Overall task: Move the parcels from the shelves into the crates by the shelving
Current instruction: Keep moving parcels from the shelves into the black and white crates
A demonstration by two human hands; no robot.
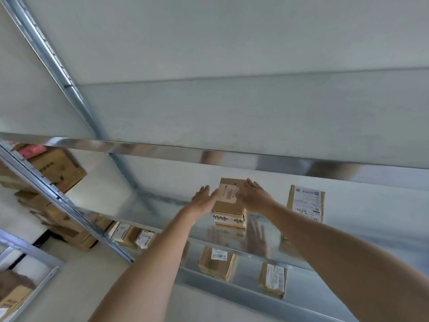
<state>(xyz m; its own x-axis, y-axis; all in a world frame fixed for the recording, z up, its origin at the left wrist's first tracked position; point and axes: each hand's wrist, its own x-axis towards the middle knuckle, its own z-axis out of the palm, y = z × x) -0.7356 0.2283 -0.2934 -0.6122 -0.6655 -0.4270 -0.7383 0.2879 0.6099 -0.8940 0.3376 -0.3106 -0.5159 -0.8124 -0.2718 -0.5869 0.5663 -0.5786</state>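
Observation:
A small brown cardboard parcel [229, 194] with a barcode label sits on top of a second taped parcel [229, 217] on a shiny metal shelf [176, 219]. My left hand [205, 199] lies flat against the top parcel's left side, fingers straight. On the parcel's right side is my right hand [254, 196], also with straight fingers. The two palms flank the box. A flat brown parcel [306, 203] with a white shipping label stands upright to the right.
An upper shelf edge [209, 154] runs just above the hands. On the shelf below lie several small labelled parcels [217, 262]. A neighbouring rack at the left holds larger cardboard boxes [58, 168]. A metal upright [58, 66] slants across the left.

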